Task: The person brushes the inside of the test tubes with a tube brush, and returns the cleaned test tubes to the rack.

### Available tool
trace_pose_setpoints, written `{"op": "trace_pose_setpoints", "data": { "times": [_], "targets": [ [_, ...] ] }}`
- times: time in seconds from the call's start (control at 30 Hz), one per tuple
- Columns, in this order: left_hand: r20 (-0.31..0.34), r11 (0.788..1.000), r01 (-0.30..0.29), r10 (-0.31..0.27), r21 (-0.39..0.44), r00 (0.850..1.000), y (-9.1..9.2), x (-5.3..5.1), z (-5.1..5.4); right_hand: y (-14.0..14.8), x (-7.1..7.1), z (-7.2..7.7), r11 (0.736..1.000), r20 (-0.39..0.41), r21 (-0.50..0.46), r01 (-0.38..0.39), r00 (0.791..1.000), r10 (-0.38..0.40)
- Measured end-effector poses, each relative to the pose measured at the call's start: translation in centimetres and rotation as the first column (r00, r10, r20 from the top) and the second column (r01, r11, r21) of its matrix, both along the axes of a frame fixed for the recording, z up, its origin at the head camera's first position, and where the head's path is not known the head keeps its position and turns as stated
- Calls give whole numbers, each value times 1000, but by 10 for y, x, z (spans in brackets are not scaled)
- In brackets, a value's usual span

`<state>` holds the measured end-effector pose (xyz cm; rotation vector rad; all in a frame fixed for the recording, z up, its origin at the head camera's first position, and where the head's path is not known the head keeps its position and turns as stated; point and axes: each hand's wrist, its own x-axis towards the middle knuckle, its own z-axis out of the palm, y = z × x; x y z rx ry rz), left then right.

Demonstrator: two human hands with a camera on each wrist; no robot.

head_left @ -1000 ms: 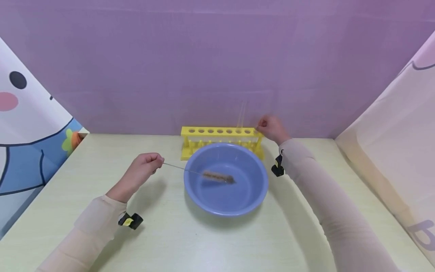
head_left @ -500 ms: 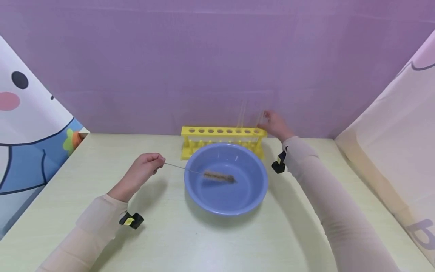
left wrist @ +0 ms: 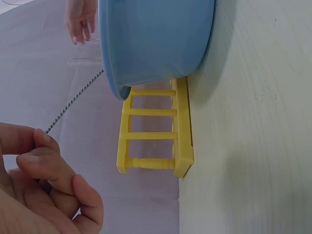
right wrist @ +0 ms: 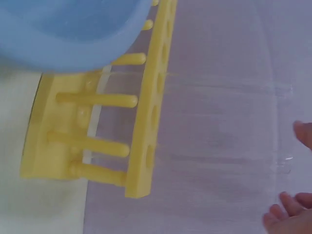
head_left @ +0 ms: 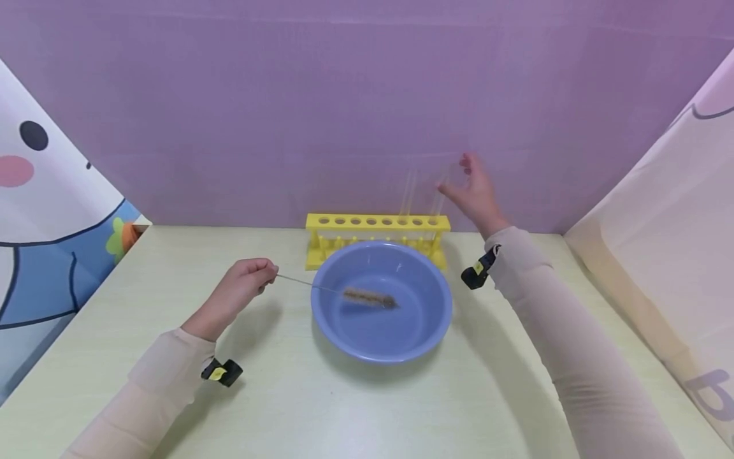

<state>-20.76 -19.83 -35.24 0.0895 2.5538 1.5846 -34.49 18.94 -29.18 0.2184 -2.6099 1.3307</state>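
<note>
My left hand (head_left: 243, 287) pinches the twisted wire handle of a test tube brush (head_left: 369, 298). The brush's tan bristles hang over the inside of a blue basin (head_left: 395, 341). Behind the basin stands a yellow test tube rack (head_left: 373, 223). Two clear test tubes rise from holes toward its right end: one test tube (head_left: 408, 194), and the rightmost test tube (head_left: 439, 203). My right hand (head_left: 477, 197) is up beside the rightmost tube's top, thumb and fingers spread. In the right wrist view, the fingers (right wrist: 287, 217) stand apart from the tube's end. The basin hides part of the rack.
The pale tabletop (head_left: 344, 414) extends in front of the basin and to both sides. A purple backdrop (head_left: 287, 115) rises right behind the rack. Printed cloths hang at the left and right sides.
My right hand has let go of the rightmost test tube, now standing in the rack's end hole, and has moved up and to the right, its fingers spreading. The left hand and brush stay put.
</note>
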Motion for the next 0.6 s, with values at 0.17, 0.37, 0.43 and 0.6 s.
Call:
{"op": "trace_pose_setpoints", "data": {
  "times": [0.17, 0.37, 0.43, 0.6],
  "targets": [
    [-4, 1000, 1, -1, -2, 1000, 0, 1, 1, -6, 2, 4, 998, -187, -56, -8, 982, -2],
    [1, 1000, 1, -1, 0, 1000, 0, 1, 1, -23, 10, 10, 995, -263, -80, -58, 964, 35],
    [3, 1000, 1, -1, 1, 1000, 0, 1, 0, -30, 13, 12, 995, -246, -81, -66, 968, 44],
    [-1, 1000, 0, 0, 2, 1000, 0, 0, -2, -45, 18, 12, 992, -170, -71, -101, 982, 88]
  ]
}}
